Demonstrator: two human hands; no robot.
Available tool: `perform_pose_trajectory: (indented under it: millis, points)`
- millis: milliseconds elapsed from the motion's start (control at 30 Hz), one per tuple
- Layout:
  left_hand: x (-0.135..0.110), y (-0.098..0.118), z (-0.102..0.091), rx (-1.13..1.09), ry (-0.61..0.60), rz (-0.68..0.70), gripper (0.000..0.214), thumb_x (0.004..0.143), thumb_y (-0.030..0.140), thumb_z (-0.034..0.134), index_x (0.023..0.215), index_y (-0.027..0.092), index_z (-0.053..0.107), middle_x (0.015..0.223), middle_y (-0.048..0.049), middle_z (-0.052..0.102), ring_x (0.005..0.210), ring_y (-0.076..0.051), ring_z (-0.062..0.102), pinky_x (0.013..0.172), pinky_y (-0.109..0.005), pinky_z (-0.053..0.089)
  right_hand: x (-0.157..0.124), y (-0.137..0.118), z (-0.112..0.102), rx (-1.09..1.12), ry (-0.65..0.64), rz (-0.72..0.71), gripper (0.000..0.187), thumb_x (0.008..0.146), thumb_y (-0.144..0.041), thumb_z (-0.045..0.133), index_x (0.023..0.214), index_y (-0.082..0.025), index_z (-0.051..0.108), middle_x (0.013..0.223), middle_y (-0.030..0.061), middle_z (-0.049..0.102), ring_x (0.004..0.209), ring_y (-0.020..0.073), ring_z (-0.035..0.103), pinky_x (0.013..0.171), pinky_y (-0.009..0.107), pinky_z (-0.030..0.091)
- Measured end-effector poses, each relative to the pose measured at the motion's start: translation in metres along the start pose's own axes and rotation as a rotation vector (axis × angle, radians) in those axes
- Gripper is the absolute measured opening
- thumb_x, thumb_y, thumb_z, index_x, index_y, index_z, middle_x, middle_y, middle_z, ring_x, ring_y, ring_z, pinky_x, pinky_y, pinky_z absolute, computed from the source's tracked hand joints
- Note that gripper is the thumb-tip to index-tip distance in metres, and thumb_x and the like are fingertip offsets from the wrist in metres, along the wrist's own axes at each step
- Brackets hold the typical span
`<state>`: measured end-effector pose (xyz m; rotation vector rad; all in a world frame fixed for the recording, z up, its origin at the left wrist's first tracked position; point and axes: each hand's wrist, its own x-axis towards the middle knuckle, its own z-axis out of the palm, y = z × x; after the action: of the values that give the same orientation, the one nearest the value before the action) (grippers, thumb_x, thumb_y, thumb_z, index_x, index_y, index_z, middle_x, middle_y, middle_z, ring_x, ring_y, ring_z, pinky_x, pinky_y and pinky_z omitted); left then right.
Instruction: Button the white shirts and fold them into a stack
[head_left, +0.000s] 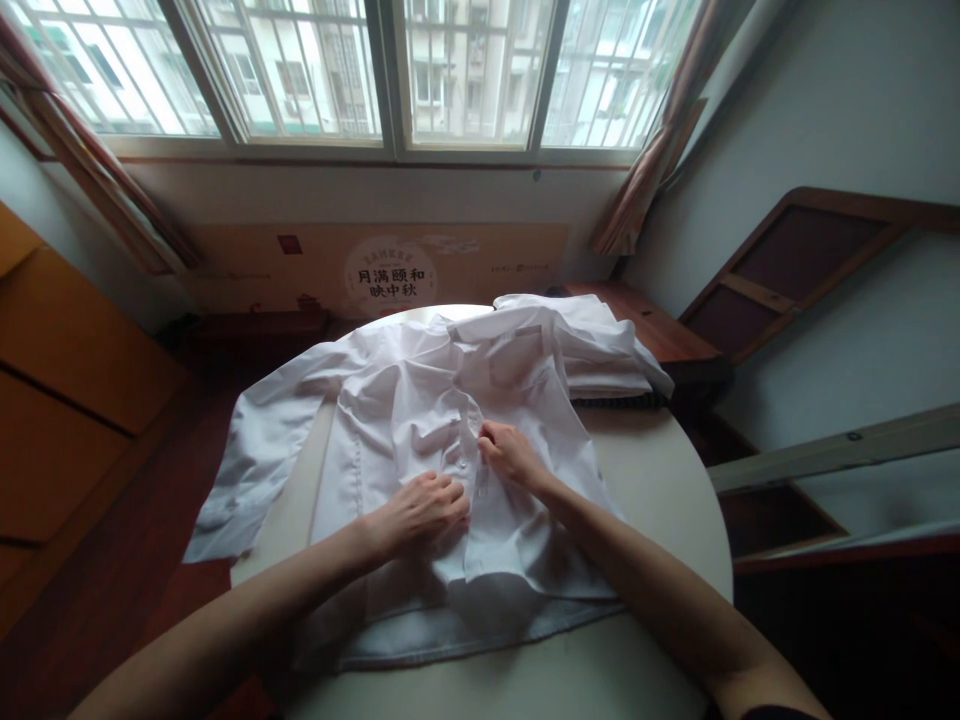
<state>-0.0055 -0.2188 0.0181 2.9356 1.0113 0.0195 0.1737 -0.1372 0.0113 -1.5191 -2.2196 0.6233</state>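
A white button-up shirt (pixel 405 400) lies spread over a round pale table (pixel 660 500), its front facing up. One sleeve hangs past the table's left edge. My left hand (pixel 429 508) rests on the lower front beside the button placket, fingers curled on the cloth. Slightly higher, my right hand (pixel 510 452) is closed, pinching the placket edge. Small buttons show along the front strip between the hands. The fabric is wrinkled around them, and my fingers cover what exactly is gripped.
Folded white cloth (pixel 607 370) is stacked at the table's back right, on something dark. Behind the table, a printed board (pixel 465 265) leans under a barred window (pixel 465 75). An orange cabinet (pixel 67 370) is at left, a wooden bench (pixel 652 325) at right.
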Motion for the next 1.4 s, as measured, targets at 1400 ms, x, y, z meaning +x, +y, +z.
perform_pose_trajectory:
  millis: [1400]
  points:
    - [0.061, -0.065, 0.01, -0.529, 0.245, -0.572, 0.012, 0.078, 0.026, 0.057, 0.08, 0.018, 0.067, 0.081, -0.0026, 0.068, 0.074, -0.016, 0.059, 0.068, -0.025, 0.041, -0.004, -0.005, 0.002, -0.105, -0.015, 0.038, 0.028, 0.08, -0.018, 0.056, 0.106, -0.019, 0.066, 0.08, 0.0033, 0.071, 0.074, 0.0175, 0.063, 0.07, 0.025, 0.039]
